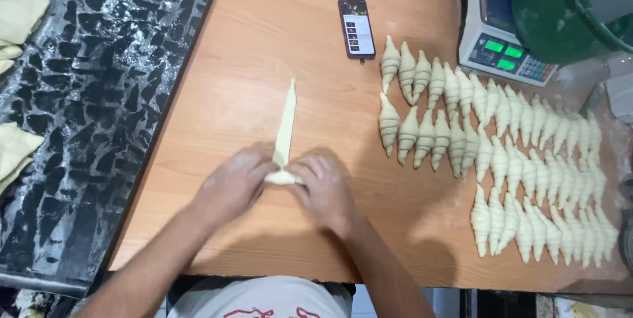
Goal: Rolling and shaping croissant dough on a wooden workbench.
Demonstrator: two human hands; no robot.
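I see the dough strip (285, 120) lying on the table (264, 41), long axis running straight away from me — its rolled near end pinched between both hands. Left hand (232, 183) and right hand (324, 189) flank it evenly, fingers closed on the roll.

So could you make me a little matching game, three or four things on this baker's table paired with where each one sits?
Things:
1. dough strip
2. phone
3. scale
4. shaped croissants

Places:
A. top right corner, beside a green bucket
B. rows along the right side of the wooden table
C. between both hands, near end being rolled
D. far edge, cable attached

Pairs: 1-C, 2-D, 3-A, 4-B
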